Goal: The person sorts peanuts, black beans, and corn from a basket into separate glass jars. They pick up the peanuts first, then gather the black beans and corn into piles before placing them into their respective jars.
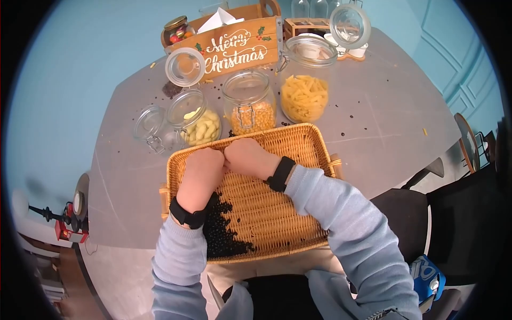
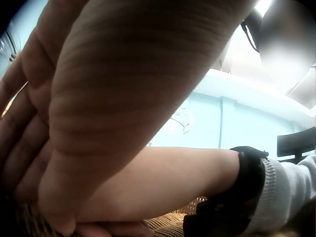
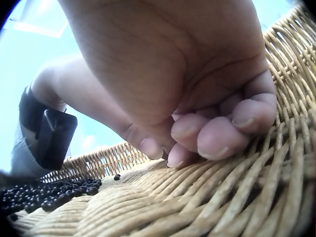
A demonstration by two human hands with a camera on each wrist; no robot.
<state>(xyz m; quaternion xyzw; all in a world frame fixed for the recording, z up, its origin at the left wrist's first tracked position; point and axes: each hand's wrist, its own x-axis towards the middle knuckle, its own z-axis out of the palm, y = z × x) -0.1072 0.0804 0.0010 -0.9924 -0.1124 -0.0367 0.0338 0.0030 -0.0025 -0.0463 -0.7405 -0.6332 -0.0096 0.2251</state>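
Observation:
A wicker basket (image 1: 277, 205) with wooden handles holds a heap of black beans (image 1: 221, 234) along its left and near-left side. Both hands are together inside it, near the far wall. My left hand (image 1: 205, 165) is bent downward, with its thumb close to the weave beside the right fingertips; most of its fingertips are hidden. My right hand (image 1: 248, 157) has curled fingers (image 3: 217, 140) with their tips at the basket floor, and nothing shows in its palm. A few loose black beans lie on the weave nearby.
Behind the basket stand open glass jars: one with pale yellow pieces (image 1: 202, 128), one with corn kernels (image 1: 255, 116), one with penne pasta (image 1: 304, 96). A wooden "Merry Christmas" box (image 1: 242, 48) and a candy jar (image 1: 178, 33) are farther back. Scattered beans dot the grey table (image 1: 384, 117).

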